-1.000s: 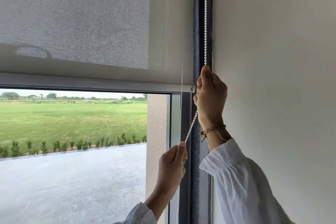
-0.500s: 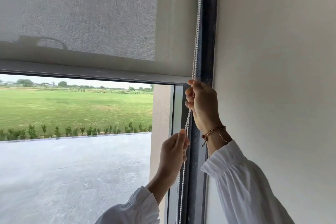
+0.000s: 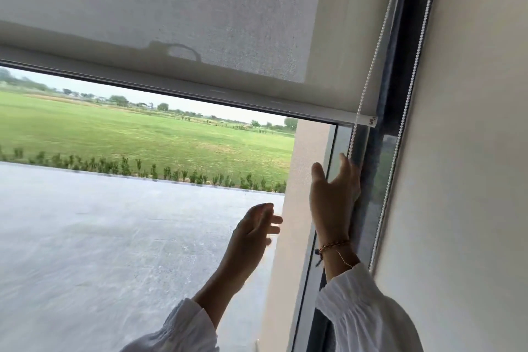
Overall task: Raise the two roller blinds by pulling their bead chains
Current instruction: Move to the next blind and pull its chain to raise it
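Note:
A pale grey roller blind (image 3: 171, 3) covers the top of the window, and its bottom bar (image 3: 257, 104) slants across the view. One strand of the white bead chain (image 3: 371, 71) hangs past the bar's right end. The other strand (image 3: 400, 134) runs along the dark window frame by the wall. My right hand (image 3: 333, 200) is raised with thumb and fingers spread, and its fingertips touch the lower end of the nearer strand without closing on it. My left hand (image 3: 251, 234) is blurred, fingers apart, left of the chain and holding nothing.
A plain cream wall (image 3: 471, 151) fills the right side. The dark window frame (image 3: 374, 180) runs beside it. Through the glass I see a grey paved area (image 3: 114, 237) and a green field (image 3: 143, 134). White sleeves cover both forearms.
Both hands have let go of the bead chain and spread apart. My left hand has swung left, away from the chain. The view has tilted, and the bottom bar sits about where it was.

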A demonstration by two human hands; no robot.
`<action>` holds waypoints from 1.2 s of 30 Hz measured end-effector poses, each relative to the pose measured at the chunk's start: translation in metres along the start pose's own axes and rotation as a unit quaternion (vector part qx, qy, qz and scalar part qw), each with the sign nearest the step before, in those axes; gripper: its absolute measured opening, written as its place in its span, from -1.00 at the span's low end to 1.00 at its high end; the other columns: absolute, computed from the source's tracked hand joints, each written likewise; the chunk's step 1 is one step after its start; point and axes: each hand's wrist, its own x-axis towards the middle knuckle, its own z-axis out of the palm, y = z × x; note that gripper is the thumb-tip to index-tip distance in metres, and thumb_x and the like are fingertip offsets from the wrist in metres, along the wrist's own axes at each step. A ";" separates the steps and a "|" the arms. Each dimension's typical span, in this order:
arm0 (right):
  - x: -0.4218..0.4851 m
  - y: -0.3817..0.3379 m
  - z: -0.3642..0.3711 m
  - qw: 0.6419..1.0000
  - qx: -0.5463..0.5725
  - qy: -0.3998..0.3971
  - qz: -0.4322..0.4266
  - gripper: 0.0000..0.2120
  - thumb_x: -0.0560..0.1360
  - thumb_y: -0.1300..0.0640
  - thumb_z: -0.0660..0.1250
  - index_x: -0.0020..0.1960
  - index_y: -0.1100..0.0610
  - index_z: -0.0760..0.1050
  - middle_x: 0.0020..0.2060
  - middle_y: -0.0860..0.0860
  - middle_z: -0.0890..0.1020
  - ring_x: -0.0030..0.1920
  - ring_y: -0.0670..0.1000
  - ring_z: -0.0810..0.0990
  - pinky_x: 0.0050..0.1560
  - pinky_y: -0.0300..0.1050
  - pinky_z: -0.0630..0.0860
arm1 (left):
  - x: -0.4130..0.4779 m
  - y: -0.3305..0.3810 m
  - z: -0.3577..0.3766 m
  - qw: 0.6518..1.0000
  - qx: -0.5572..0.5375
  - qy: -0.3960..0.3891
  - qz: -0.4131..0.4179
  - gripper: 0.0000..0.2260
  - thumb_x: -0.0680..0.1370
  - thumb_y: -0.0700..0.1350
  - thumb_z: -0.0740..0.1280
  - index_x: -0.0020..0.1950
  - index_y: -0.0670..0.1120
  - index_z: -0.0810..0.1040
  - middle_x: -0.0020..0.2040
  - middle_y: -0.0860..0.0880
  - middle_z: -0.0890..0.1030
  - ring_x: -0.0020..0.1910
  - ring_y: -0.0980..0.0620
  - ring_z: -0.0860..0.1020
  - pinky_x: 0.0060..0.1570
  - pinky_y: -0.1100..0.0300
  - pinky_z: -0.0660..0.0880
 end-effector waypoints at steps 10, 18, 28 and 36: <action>-0.169 -0.097 0.201 0.974 0.168 -0.148 0.040 -0.84 0.50 0.19 0.26 0.05 0.13 0.55 0.06 0.11 0.62 -0.07 -0.03 0.52 -0.06 -0.32 0.29 | -0.048 0.040 -0.272 0.961 0.169 0.199 0.088 -0.83 0.58 -0.10 0.16 -0.07 0.14 0.49 -0.24 0.10 0.64 -0.27 0.17 0.60 -0.16 0.13 0.51; -0.354 -0.234 0.364 0.891 0.297 -0.332 0.082 -0.86 0.49 0.21 0.26 -0.05 0.07 0.57 -0.02 0.04 0.66 -0.12 -0.02 0.61 -0.06 -0.13 0.46 | -0.127 0.057 -0.507 0.896 0.320 0.297 0.081 -0.85 0.53 0.07 0.17 0.04 0.12 0.47 -0.17 0.11 0.66 -0.21 0.19 0.62 -0.10 0.24 0.55; -0.537 -0.342 0.533 0.761 0.370 -0.527 0.074 -0.83 0.47 0.17 0.33 -0.17 -0.10 0.54 -0.07 -0.03 0.62 -0.11 -0.11 0.61 -0.01 0.11 0.59 | -0.238 0.049 -0.764 0.805 0.328 0.492 0.047 -0.77 0.39 0.10 0.28 -0.04 0.03 0.54 -0.20 0.06 0.67 -0.35 0.14 0.59 -0.26 0.38 0.47; -0.660 -0.426 0.692 0.665 0.381 -0.632 0.118 -0.68 0.45 0.18 0.36 -0.26 -0.26 0.58 -0.07 -0.01 0.66 -0.11 -0.12 0.62 0.04 0.19 0.56 | -0.280 0.058 -0.969 0.727 0.365 0.580 0.035 -0.90 0.50 -0.07 0.30 -0.08 0.14 0.57 -0.20 0.04 0.67 -0.38 0.14 0.57 -0.28 0.40 0.47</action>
